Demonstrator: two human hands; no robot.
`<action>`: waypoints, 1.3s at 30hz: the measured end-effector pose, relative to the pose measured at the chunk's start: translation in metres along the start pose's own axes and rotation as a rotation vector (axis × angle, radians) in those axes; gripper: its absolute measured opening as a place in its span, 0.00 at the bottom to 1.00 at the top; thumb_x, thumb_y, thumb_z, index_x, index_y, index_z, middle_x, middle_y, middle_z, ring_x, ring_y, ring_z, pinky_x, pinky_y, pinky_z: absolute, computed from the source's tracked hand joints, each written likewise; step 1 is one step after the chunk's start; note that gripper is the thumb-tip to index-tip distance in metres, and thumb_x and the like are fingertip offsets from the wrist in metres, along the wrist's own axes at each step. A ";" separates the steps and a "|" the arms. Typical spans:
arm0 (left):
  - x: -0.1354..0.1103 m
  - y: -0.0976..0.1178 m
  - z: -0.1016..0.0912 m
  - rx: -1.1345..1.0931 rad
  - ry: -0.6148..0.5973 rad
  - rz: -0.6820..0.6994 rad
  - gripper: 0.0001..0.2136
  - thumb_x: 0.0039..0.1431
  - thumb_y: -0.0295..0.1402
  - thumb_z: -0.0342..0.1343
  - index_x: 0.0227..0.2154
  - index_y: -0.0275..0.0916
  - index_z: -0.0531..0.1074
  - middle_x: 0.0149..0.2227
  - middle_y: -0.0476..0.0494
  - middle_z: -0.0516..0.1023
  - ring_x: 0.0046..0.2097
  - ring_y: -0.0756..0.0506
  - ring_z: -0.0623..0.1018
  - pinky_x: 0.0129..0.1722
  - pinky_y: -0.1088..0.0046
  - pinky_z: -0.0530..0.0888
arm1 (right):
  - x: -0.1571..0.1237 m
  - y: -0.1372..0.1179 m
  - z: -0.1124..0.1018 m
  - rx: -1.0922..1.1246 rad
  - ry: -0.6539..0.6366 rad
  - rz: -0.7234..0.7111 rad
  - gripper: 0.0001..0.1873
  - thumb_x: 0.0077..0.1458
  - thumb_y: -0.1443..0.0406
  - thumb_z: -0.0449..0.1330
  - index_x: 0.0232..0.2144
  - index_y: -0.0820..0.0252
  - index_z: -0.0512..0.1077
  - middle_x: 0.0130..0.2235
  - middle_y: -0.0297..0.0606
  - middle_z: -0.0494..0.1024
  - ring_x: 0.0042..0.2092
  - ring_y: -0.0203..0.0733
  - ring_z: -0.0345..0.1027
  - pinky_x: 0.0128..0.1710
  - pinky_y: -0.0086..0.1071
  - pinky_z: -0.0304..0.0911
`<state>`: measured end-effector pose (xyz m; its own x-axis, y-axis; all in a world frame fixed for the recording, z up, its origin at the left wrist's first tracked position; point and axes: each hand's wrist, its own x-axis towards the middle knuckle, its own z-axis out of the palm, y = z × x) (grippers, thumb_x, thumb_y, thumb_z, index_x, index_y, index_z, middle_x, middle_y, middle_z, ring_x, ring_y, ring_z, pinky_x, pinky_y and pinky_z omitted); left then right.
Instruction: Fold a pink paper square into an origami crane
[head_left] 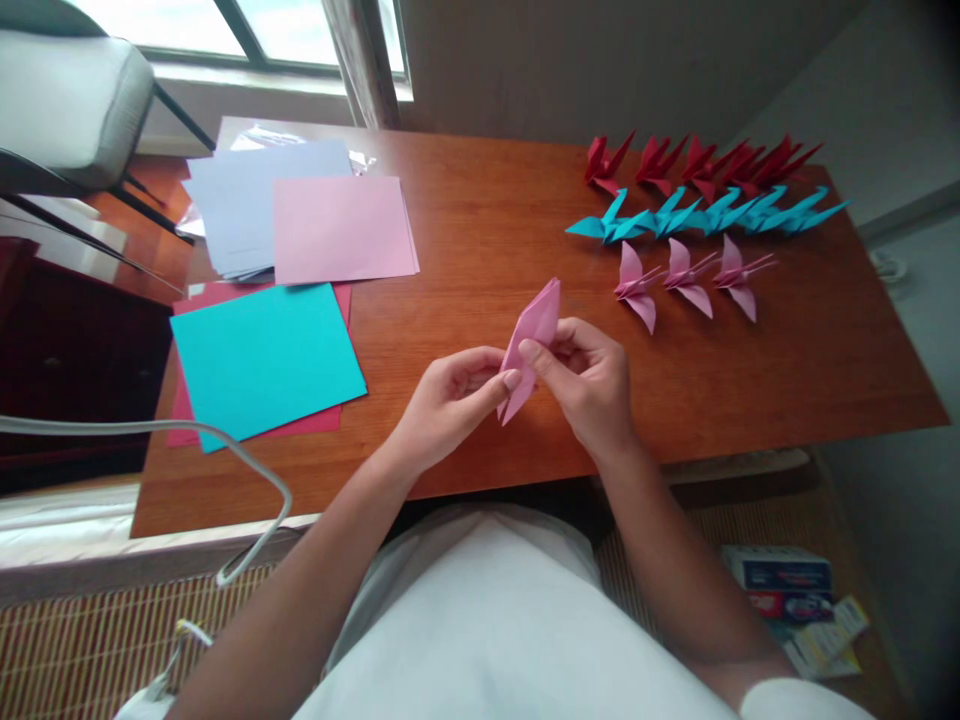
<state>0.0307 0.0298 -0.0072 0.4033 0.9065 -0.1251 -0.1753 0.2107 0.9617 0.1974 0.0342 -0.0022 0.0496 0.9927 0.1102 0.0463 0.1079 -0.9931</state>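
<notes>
A pink folded paper piece (534, 335), long and pointed at both ends, is held above the wooden table (487, 230). My left hand (450, 400) pinches its lower part between thumb and fingers. My right hand (589, 375) grips its middle from the right, thumb pressed on the fold. Both hands are closed on the paper. On the table's right lie rows of finished paper cranes: red cranes (697, 160) at the back, teal cranes (705, 213) in the middle, three pink cranes (686, 280) nearest.
Flat sheets lie on the table's left: a teal sheet (262, 355) over a red sheet (330, 420), a pink stack (341, 228) and a pale lavender stack (247, 200). A grey cable (247, 460) crosses the left edge. A chair (67, 100) stands by the window; printed packets (795, 590) lie on the floor.
</notes>
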 end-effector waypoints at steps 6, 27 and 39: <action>-0.001 -0.002 -0.004 0.061 -0.035 -0.035 0.13 0.63 0.41 0.63 0.35 0.33 0.80 0.33 0.44 0.83 0.35 0.47 0.80 0.36 0.76 0.73 | 0.001 0.000 -0.002 -0.006 -0.115 0.045 0.09 0.57 0.61 0.68 0.27 0.57 0.75 0.28 0.29 0.73 0.31 0.34 0.65 0.31 0.29 0.61; -0.003 -0.003 0.003 0.128 0.072 -0.033 0.17 0.61 0.47 0.62 0.29 0.35 0.77 0.28 0.45 0.80 0.30 0.46 0.79 0.29 0.74 0.73 | 0.007 0.004 -0.001 -0.118 0.169 -0.185 0.08 0.57 0.57 0.68 0.37 0.52 0.76 0.36 0.33 0.77 0.37 0.37 0.72 0.33 0.29 0.68; -0.005 -0.005 0.003 0.288 0.138 0.038 0.15 0.63 0.44 0.58 0.29 0.36 0.77 0.26 0.46 0.78 0.28 0.48 0.75 0.28 0.75 0.70 | 0.008 0.001 -0.005 -0.114 0.077 -0.181 0.07 0.55 0.62 0.69 0.37 0.52 0.76 0.37 0.32 0.77 0.37 0.37 0.72 0.31 0.29 0.66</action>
<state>0.0324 0.0234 -0.0107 0.2723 0.9570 -0.1003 0.0815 0.0810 0.9934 0.2029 0.0423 -0.0016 0.1063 0.9501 0.2934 0.1741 0.2728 -0.9462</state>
